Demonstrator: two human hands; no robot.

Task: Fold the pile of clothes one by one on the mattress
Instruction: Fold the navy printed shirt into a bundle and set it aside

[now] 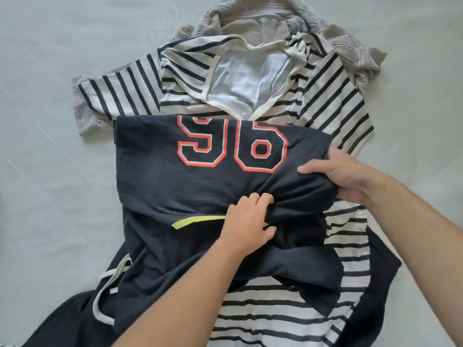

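Clearly you had the navy numbered shirt (195,171) in both hands, lying on top of the pile in the middle of the mattress (50,171). Your left hand (246,221) was curled into a bunch of its fabric near the yellow-green trim (198,220), thumb underneath. Your right hand (343,171) gripped the shirt's right edge, thumb on top and fingers tucked under the cloth. Beneath it lay the striped shirt (325,101), and under that a grey knit garment (263,13) at the far end. To do this fold well, I'd judge you needed to keep the striped shirt out of your grip (it sat right under your right fingers), carry the gathered side across in one flat sweep, and smooth the bunching at the centre before creasing.
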